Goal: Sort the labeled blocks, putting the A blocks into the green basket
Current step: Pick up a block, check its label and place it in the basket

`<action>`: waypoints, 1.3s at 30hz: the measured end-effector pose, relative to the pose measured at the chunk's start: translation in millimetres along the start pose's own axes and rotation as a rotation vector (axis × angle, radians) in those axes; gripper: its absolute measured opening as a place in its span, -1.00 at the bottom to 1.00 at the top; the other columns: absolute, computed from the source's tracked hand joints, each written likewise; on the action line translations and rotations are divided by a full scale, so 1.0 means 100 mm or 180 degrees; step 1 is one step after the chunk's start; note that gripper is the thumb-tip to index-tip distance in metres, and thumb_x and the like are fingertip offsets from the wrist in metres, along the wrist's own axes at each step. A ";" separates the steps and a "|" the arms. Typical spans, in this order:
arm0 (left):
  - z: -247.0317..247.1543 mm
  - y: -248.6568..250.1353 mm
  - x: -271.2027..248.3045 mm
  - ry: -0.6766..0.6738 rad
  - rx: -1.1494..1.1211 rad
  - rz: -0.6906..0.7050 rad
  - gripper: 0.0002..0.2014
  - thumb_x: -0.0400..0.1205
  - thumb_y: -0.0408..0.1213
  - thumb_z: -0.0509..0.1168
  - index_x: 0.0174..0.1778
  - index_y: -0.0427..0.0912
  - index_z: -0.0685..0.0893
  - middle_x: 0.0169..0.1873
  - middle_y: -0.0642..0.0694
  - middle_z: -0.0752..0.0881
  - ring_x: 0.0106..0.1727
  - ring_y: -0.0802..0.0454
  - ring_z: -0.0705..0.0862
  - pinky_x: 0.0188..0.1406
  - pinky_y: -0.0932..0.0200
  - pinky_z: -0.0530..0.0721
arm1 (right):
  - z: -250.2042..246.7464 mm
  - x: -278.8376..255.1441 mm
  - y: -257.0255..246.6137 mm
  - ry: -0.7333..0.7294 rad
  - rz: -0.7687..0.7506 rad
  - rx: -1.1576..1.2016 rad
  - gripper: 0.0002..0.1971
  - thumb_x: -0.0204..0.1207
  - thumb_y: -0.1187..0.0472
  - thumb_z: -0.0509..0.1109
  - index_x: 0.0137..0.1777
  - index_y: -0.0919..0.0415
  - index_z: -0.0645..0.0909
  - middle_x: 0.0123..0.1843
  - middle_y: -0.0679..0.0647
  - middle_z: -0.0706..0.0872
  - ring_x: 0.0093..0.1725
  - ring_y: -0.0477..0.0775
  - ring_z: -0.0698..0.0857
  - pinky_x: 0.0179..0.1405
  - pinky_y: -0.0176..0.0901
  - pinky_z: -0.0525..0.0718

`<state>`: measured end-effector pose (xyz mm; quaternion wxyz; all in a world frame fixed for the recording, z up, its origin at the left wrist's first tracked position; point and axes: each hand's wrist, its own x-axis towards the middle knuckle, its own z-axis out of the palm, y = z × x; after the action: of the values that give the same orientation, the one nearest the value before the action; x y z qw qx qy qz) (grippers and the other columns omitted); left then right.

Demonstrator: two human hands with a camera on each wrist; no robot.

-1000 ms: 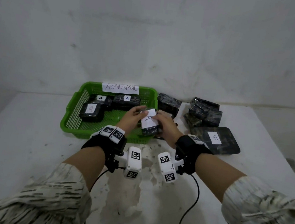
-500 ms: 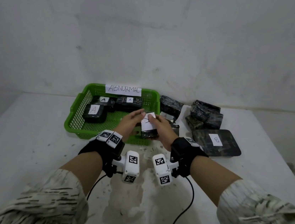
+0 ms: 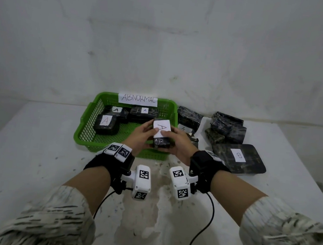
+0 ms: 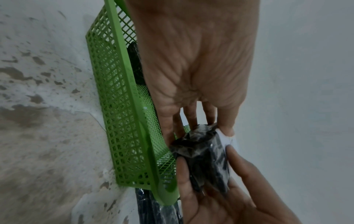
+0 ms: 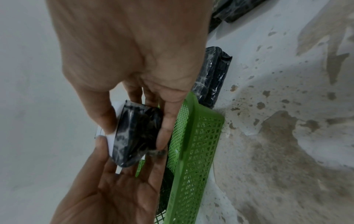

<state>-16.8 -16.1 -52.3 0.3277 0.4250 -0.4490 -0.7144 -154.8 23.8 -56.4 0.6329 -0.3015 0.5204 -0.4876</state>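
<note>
A dark plastic-wrapped block (image 3: 161,131) with a white label marked A is held over the right front part of the green basket (image 3: 86,133). My left hand (image 3: 141,135) grips its left side and my right hand (image 3: 179,143) its right side. Both thumbs rest on the label, with fingers underneath. In the left wrist view the block (image 4: 203,151) sits between the two hands beside the basket wall (image 4: 124,121). The right wrist view shows the block (image 5: 136,133) pinched the same way next to the basket (image 5: 197,144). Three A blocks (image 3: 106,124) lie inside the basket.
To the right of the basket lies a pile of dark wrapped blocks (image 3: 227,128), one showing an A label (image 3: 183,128). A large flat block marked B (image 3: 237,158) lies at the front right. A paper sign reading ABNORMAL (image 3: 138,99) hangs on the basket's back wall.
Both hands have carried the block slightly left, further over the basket. The block has turned so that its A label faces up more squarely.
</note>
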 end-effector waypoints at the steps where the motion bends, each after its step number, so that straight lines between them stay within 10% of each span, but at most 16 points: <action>1: -0.02 0.01 0.01 0.0014 -0.0038 -0.0016 -0.50 0.67 -0.39 0.20 0.56 -0.14 0.33 0.42 -0.20 0.53 0.26 -0.15 0.58 -0.02 -0.05 0.70 | 0.00 0.01 0.00 -0.0035 0.0011 0.0078 -0.53 0.61 0.35 0.34 0.52 0.25 0.41 0.35 0.26 0.64 0.20 0.21 0.68 0.04 0.11 0.78; 13: -0.02 -0.02 0.01 0.0274 0.0231 0.0159 -0.48 0.64 -0.46 0.23 0.51 -0.08 0.32 0.31 -0.29 0.56 0.21 -0.21 0.58 -0.05 -0.08 0.68 | -0.01 0.03 0.02 -0.0181 -0.0079 0.0186 -0.34 0.53 0.54 0.36 0.61 0.27 0.27 0.42 0.30 0.59 0.20 0.26 0.69 0.01 0.06 0.80; 20: -0.02 -0.01 0.04 0.0681 0.1042 0.0559 -0.55 0.59 -0.54 0.26 0.39 -0.19 0.43 -0.12 -0.17 0.56 -0.13 -0.01 0.60 -0.27 0.18 0.71 | -0.07 -0.03 -0.02 0.0212 -0.0410 -0.0193 -0.71 0.77 0.04 0.06 0.37 -0.09 0.52 0.28 0.03 0.62 0.13 0.11 0.67 -0.03 0.04 0.67; 27: 0.16 0.04 0.00 0.0510 0.0293 0.0046 -0.59 0.69 -0.13 0.18 0.43 -0.19 0.42 0.34 -0.26 0.51 0.20 -0.16 0.55 0.18 -0.24 0.63 | -0.04 -0.05 0.08 0.0625 -0.0846 -0.0640 -0.66 0.53 0.45 0.41 0.18 0.12 0.43 -0.19 0.03 0.45 -0.21 -0.01 0.55 -0.39 -0.19 0.62; 33: 0.11 0.01 0.00 0.0467 0.0165 0.0215 -0.63 0.68 -0.27 0.22 0.41 -0.22 0.44 0.36 -0.26 0.54 0.14 -0.07 0.59 0.13 -0.10 0.64 | 0.01 -0.05 0.03 0.0693 -0.0714 -0.0554 -0.59 0.52 0.11 0.49 0.28 0.09 0.41 0.02 0.20 0.49 0.04 0.16 0.61 -0.02 0.30 0.73; 39: 0.05 0.01 -0.05 0.0178 0.0290 0.0061 -0.70 0.68 -0.27 0.21 0.34 -0.12 0.53 0.25 -0.17 0.59 0.38 -0.14 0.52 0.30 -0.20 0.55 | -0.03 -0.07 -0.03 0.0207 -0.0458 -0.0871 -0.46 0.64 -0.06 0.28 0.55 0.15 0.40 0.32 -0.08 0.50 0.31 -0.13 0.49 0.24 -0.28 0.44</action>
<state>-19.6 -10.7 -48.7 0.3271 0.4550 -0.4758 -0.6780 -158.6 30.2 -52.4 0.5321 -0.4055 0.5792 -0.4657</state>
